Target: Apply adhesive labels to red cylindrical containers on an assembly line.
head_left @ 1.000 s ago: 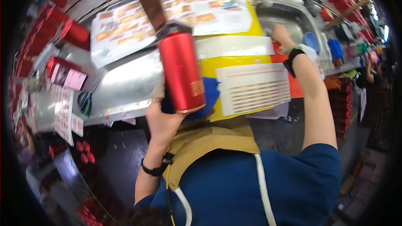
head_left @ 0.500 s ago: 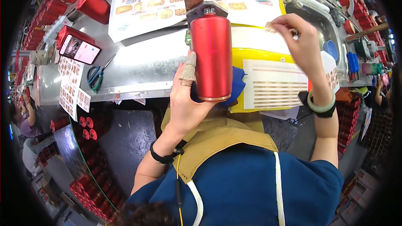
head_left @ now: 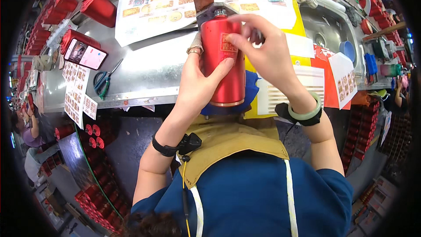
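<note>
A shiny red metal bottle (head_left: 221, 83) lies with its neck away from me, against a dark metal bracket (head_left: 215, 6). My left hand (head_left: 197, 79) wraps its left side, thumb across the top surface and a pale finger cover on one finger. On the bottle's upper right part sits a small gold sticker (head_left: 227, 44) with a patterned design. My right hand (head_left: 267, 50) has its thumb and fingers pinched at the sticker's right edge. Whether the whole sticker touches the metal cannot be told. Blue cloth (head_left: 250, 90) shows beneath the bottle.
Sheets of gold stickers (head_left: 153, 6) cover the bench's far side. Scissors (head_left: 103, 81) and a phone (head_left: 85, 54) leaning on a red bottle are at left. At right are a striped sheet (head_left: 302, 83), a red sheet (head_left: 322, 59), a sink (head_left: 326, 26) and a blue cup (head_left: 346, 50).
My right hand has moved left from the sheets onto the bottle, and the gold sticker now shows there. My left thumb has come up over the bottle's top surface.
</note>
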Motion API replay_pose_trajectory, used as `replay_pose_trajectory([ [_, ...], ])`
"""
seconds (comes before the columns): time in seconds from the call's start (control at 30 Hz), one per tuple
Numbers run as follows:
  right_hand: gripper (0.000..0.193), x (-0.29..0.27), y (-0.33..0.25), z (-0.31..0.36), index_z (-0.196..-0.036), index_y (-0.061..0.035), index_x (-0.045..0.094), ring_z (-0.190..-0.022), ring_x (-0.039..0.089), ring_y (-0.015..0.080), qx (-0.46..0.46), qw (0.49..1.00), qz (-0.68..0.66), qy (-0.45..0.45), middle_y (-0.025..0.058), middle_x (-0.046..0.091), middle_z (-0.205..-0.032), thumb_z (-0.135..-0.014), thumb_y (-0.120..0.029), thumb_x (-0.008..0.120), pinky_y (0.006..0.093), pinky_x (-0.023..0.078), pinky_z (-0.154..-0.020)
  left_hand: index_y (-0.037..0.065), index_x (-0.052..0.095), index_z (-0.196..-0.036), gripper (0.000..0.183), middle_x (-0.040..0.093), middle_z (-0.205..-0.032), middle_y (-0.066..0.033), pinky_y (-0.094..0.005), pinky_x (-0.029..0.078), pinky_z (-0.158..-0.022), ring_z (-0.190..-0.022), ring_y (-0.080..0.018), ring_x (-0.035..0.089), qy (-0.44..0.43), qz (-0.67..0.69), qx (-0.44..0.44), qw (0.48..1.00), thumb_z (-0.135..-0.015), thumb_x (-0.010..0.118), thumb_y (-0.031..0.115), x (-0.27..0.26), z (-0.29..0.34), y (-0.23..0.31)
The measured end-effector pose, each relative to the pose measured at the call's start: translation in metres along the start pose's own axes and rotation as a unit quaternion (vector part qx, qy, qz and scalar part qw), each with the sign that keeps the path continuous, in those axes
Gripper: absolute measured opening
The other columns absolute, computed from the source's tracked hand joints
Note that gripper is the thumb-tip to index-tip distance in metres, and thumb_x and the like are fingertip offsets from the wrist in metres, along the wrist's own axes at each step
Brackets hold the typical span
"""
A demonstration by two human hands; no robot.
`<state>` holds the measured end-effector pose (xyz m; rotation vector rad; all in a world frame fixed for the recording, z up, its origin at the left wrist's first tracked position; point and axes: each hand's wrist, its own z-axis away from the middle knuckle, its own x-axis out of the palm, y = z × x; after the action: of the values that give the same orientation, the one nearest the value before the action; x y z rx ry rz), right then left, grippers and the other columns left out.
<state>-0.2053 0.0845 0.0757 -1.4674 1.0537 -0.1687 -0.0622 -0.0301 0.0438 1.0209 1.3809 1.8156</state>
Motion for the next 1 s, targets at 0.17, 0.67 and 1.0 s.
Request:
replay_pose_trajectory([
  [0.17, 0.039, 0.006, 0.009, 0.000, -0.110, -0.0009, 0.063, -0.072, 0.050, 0.0047, 0.140, 0.978, -0.154, 0.032, -0.0024, 0.057, -0.081, -0.088, -0.027, 0.081, 0.0230, 0.041, -0.060, -0.001, 0.039, -0.146, 0.068, 0.059, -0.135, -0.0151, -0.0373, 0.051, -0.103, -0.122, -0.0206, 0.061, -0.004, 0.061, -0.021, 0.998, -0.092, 0.077, 0.016, -0.001, 0.001, 0.001],
  [0.67, 0.057, 0.025, 0.010, 0.005, -0.114, 0.0049, 0.051, -0.076, 0.064, 0.0104, 0.220, 0.952, -0.214, 0.023, 0.0097, 0.064, -0.095, -0.082, -0.026, 0.087, 0.0231, 0.049, -0.050, -0.001, 0.036, -0.148, 0.071, 0.057, -0.135, -0.0158, -0.0378, 0.052, -0.104, -0.124, -0.0213, 0.060, 0.010, 0.059, -0.007, 0.998, -0.091, 0.077, 0.011, 0.001, 0.000, -0.003],
  [1.0, 0.039, 0.030, 0.008, 0.008, -0.102, -0.0057, 0.058, -0.078, 0.044, 0.0035, 0.220, 0.940, -0.253, 0.061, -0.0047, 0.049, -0.087, -0.083, -0.023, 0.088, 0.0183, 0.036, -0.065, -0.001, 0.034, -0.150, 0.073, 0.056, -0.137, -0.0165, -0.0385, 0.051, -0.106, -0.126, -0.0217, 0.059, 0.005, 0.064, 0.006, 0.998, -0.092, 0.076, 0.011, 0.001, 0.001, -0.003],
])
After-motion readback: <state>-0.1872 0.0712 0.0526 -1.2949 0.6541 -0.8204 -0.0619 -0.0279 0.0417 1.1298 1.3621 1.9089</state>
